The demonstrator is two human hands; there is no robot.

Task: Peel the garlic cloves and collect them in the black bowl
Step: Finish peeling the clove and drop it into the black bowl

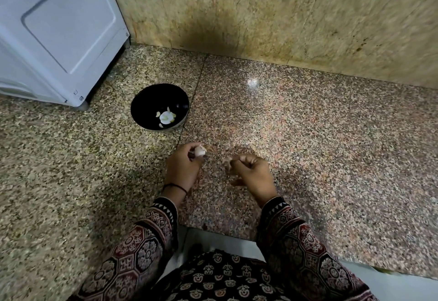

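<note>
A black bowl (151, 98) stands on the granite counter, left of centre, with a few pale garlic pieces (166, 117) at its bottom. Just below and right of it, my left hand (183, 166) pinches a whitish garlic clove (199, 151) between thumb and fingertips. My right hand (251, 170) hovers a short way to the right with its fingers curled; something small and pale shows at its fingertips, too blurred to identify. Both hands are above the counter, apart from the bowl.
A white appliance (59, 35) stands at the back left, close to the bowl. A yellowish stone wall (260, 11) backs the speckled counter (320, 146). The counter's front edge (225, 232) runs just in front of my body.
</note>
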